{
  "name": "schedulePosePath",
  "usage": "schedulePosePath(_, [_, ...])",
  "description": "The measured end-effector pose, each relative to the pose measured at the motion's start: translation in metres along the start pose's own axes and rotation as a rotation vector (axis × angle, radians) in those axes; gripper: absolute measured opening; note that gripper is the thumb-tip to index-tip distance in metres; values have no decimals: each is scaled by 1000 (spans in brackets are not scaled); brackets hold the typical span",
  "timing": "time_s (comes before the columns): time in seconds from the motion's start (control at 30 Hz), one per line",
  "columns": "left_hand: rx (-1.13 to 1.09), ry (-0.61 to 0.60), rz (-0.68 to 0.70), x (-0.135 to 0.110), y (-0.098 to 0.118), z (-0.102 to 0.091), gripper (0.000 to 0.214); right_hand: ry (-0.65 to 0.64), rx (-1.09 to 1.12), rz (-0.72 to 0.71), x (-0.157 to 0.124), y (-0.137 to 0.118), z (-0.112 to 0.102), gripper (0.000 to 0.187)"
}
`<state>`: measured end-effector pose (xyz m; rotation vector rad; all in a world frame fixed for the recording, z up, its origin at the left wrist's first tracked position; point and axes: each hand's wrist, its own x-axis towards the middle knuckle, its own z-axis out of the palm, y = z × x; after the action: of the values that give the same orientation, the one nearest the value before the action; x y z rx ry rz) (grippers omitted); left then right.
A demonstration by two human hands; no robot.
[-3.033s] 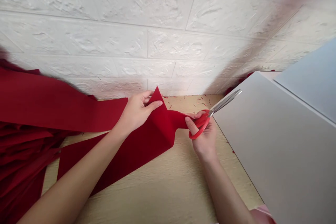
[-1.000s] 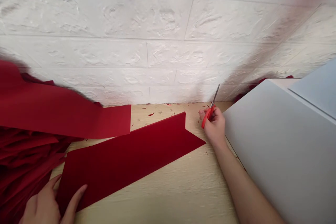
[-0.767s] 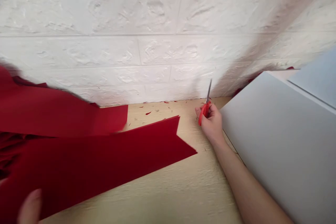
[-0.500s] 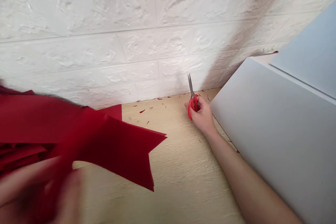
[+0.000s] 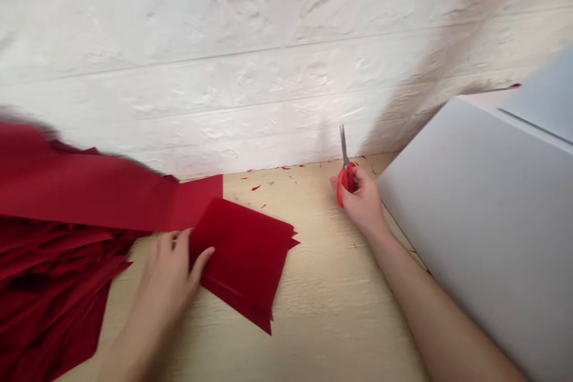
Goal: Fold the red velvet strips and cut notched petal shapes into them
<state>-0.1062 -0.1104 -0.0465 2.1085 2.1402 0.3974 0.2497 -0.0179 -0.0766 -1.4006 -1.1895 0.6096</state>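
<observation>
My left hand [image 5: 172,274] is closed on the left edge of a folded red strip [image 5: 246,256], thumb over its top. Whether the strip is cloth or paper I cannot tell. Its layers lie slightly apart, with pointed, notched corners at the right end. Behind it, a long flat red strip [image 5: 111,194] runs in from the left over a heap of red pieces [image 5: 49,286]. Off to the right, my right hand [image 5: 362,200] grips red-handled scissors [image 5: 344,176] by the loops, blades pointing up and almost together.
Small red scraps [image 5: 255,188] are scattered on the pale wooden tabletop [image 5: 322,310] along the white brick-patterned wall [image 5: 250,71]. A large light-grey box-like object [image 5: 483,221] takes up the right side, close to my right forearm.
My left hand, blurred and near the camera before, is now farther forward at the table. The red strip it holds now lies folded, its notched end mostly covered. The scissors stay in my right hand.
</observation>
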Motion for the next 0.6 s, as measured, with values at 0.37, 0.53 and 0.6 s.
schedulePosePath(0.37, [-860,-695,-152,17,11,-87,52,-35,-38,25,4,-6,3,40])
schedulePosePath(0.53, [-711,-456,-208,16,-27,-129,54,-56,-100,-11,4,-3,4,32])
schedulePosePath(0.6, [-467,-209,-153,7,-42,-145,58,-66,-125,-24,4,-2,4,30])
